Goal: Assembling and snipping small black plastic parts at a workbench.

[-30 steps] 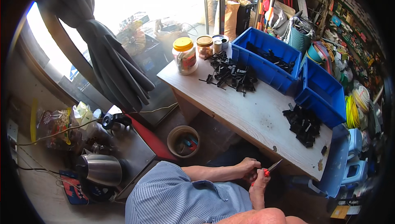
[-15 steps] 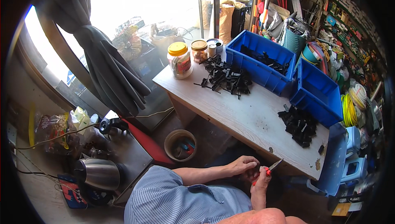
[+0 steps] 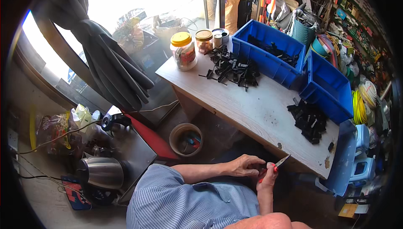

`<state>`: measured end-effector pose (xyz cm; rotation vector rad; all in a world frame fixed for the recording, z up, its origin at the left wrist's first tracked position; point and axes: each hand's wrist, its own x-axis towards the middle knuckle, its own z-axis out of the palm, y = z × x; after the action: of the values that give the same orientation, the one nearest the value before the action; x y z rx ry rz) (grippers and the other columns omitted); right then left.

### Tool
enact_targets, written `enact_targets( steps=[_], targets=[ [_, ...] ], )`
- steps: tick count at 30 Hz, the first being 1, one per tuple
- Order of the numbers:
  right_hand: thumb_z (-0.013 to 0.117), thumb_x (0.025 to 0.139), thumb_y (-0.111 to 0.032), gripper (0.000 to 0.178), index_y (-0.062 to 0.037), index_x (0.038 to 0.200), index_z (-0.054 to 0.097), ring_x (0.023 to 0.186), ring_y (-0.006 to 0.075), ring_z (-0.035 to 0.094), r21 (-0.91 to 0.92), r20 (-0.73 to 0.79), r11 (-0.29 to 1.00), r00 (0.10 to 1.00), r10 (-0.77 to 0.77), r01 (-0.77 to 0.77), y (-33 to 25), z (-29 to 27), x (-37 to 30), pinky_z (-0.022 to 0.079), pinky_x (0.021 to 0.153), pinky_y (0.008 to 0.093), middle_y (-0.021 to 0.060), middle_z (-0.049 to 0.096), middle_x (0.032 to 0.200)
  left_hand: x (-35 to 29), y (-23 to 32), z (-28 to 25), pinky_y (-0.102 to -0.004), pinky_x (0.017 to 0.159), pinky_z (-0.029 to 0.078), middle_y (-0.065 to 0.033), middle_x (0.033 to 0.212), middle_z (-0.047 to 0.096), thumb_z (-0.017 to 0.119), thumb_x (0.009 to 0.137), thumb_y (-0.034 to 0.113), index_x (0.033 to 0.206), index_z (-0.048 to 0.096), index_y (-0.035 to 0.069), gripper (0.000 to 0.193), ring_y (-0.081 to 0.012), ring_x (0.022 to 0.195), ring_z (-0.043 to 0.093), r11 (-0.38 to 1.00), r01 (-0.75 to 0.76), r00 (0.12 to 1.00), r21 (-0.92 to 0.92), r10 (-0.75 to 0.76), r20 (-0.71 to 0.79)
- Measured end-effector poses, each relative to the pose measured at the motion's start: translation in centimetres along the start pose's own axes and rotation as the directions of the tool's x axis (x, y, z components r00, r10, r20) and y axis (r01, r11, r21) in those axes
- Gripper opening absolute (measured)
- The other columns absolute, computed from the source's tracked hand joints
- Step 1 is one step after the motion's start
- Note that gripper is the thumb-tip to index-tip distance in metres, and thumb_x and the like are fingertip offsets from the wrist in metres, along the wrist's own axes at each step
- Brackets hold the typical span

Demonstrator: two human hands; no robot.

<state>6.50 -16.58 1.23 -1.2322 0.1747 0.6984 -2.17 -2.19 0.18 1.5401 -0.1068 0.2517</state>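
The knife is small, with a red handle and a short pale blade that points up and away from the person, its tip just below the near edge of the worktop. It sits in the right hand, whose grip is closed round the handle. The left hand is right beside the knife, fingers curled narrowly at something too small and hidden to make out.

On the worktop beyond the knife lies a pile of black parts near the right end, and a second, looser heap of black parts further off toward the far corner. Past that heap stand a yellow-lidded jar and a smaller brown-lidded jar. Two blue bins sit along the far side of the worktop, one holding more black parts. Left of the knife, down on the floor, a round tub stands under the worktop's edge.

Both forearms come in from the lower edge, bent inward so the hands meet in front of the person's striped shirt.
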Motion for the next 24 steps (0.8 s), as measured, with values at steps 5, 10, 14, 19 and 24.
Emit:
enact_targets(
  steps=[5,10,14,19,24],
  targets=[
    [0.062,0.088,-0.025,0.014,-0.0125,0.091,0.057,0.074,0.0146,0.057,0.011,0.01,0.999,0.999,-0.044,0.044,1.6,-1.6,1.1,0.048,0.065,0.0307,0.0,0.055,0.081,0.1,0.5,0.7,-0.0385,0.078,0.055,-0.0203,0.102,0.064,0.072,0.084,0.013,0.124,0.057,-0.006,0.046,-0.0323,0.091,0.067,0.973,-0.059,0.998,0.225,0.064,-0.015],
    [0.061,0.089,-0.024,0.012,-0.0123,0.09,0.057,0.077,0.0145,0.057,-0.013,-0.004,0.999,0.999,-0.037,0.037,1.1,-1.4,0.6,0.048,0.068,0.031,0.0001,0.054,0.081,0.0,0.9,1.1,-0.0426,0.076,0.054,-0.0208,0.098,0.061,0.072,0.084,0.013,0.118,0.055,-0.006,0.042,-0.037,0.088,0.064,0.866,-0.257,0.961,0.429,0.277,0.018],
    [0.062,0.088,-0.024,0.013,-0.0124,0.09,0.057,0.078,0.0139,0.056,-0.015,0.008,1.0,1.0,-0.013,0.013,0.9,-1.2,0.3,0.047,0.068,0.0305,-0.0002,0.054,0.082,-0.1,0.5,1.2,-0.0427,0.075,0.054,-0.0205,0.095,0.061,0.071,0.084,0.013,0.117,0.055,-0.006,0.041,-0.0369,0.086,0.064,0.863,-0.249,0.964,0.439,0.265,0.026],
    [0.062,0.087,-0.025,0.014,-0.0127,0.089,0.057,0.075,0.0133,0.054,-0.041,-0.016,0.999,1.0,0.018,-0.019,0.2,-0.4,-0.5,0.046,0.066,0.0296,-0.0007,0.053,0.081,-0.4,-0.5,2.0,-0.043,0.073,0.054,-0.0195,0.092,0.062,0.068,0.086,0.013,0.111,0.055,-0.004,0.032,-0.0368,0.084,0.064,0.841,-0.164,0.979,0.516,0.202,-0.016],
    [0.063,0.087,-0.028,0.016,-0.0128,0.086,0.058,0.072,0.0119,0.053,-0.045,0.003,0.999,1.0,0.024,-0.024,0.1,-0.4,-0.3,0.045,0.064,0.0279,-0.0018,0.053,0.078,0.0,-1.3,2.3,-0.043,0.07,0.054,-0.0186,0.087,0.063,0.066,0.087,0.011,0.108,0.055,-0.002,0.027,-0.0362,0.081,0.066,0.847,-0.169,0.966,0.504,0.243,-0.084]
  ],
)
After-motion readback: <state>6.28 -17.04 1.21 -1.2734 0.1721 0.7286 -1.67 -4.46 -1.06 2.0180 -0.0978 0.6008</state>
